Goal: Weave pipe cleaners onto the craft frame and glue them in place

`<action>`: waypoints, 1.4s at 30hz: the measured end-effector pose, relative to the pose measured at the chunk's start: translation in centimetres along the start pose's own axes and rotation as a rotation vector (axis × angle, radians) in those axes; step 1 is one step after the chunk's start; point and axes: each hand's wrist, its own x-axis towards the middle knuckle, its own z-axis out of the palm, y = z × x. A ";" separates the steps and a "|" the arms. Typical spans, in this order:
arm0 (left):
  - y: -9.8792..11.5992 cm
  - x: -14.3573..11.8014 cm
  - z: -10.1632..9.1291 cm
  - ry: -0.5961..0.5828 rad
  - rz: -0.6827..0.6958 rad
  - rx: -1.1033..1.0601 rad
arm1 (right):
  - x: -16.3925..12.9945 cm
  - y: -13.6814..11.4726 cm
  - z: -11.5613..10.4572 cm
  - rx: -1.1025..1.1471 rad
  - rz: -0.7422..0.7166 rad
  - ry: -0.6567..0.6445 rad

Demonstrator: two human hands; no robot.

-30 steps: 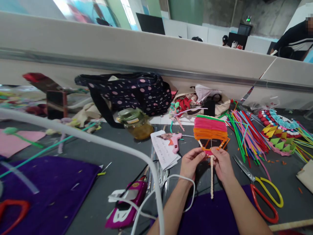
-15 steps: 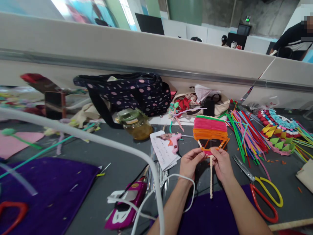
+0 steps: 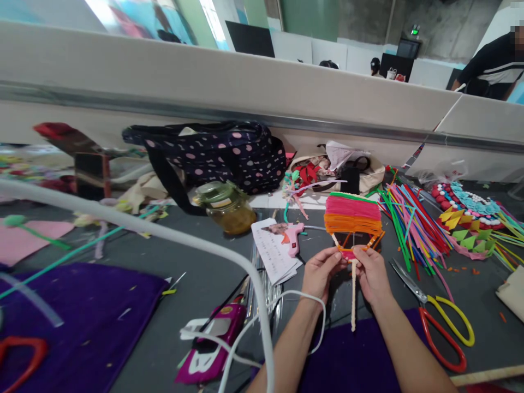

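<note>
A small fan-shaped craft (image 3: 352,215) woven from pink and orange pipe cleaners, with a green top edge, stands upright over the grey table (image 3: 196,273). Its cream pipe-cleaner handle (image 3: 353,297) hangs down between my hands. My left hand (image 3: 321,272) pinches the fan's lower left corner. At the lower right corner, my right hand (image 3: 370,273) pinches it where the handle begins. A white cable (image 3: 315,305) loops over my left wrist.
Red and yellow scissors (image 3: 438,319) lie right of my hands, a pink glue gun (image 3: 291,238) and paper sheets (image 3: 274,252) to the left. Coloured pipe cleaners (image 3: 409,224), a polka-dot bag (image 3: 216,155), a jar (image 3: 227,206), purple felt (image 3: 77,311) and a person (image 3: 493,65) beyond the partition surround them.
</note>
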 end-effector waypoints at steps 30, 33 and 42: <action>0.0 0.1 -0.1 0.090 0.034 0.105 | 0.0 0.7 0.0 -0.088 -0.043 -0.052; -0.1 0.0 -0.1 0.097 0.034 0.098 | -0.1 0.6 0.0 -0.137 -0.050 -0.043; 0.0 -0.8 0.7 -0.049 0.031 0.032 | -0.3 0.8 -0.1 -0.225 -0.129 -0.036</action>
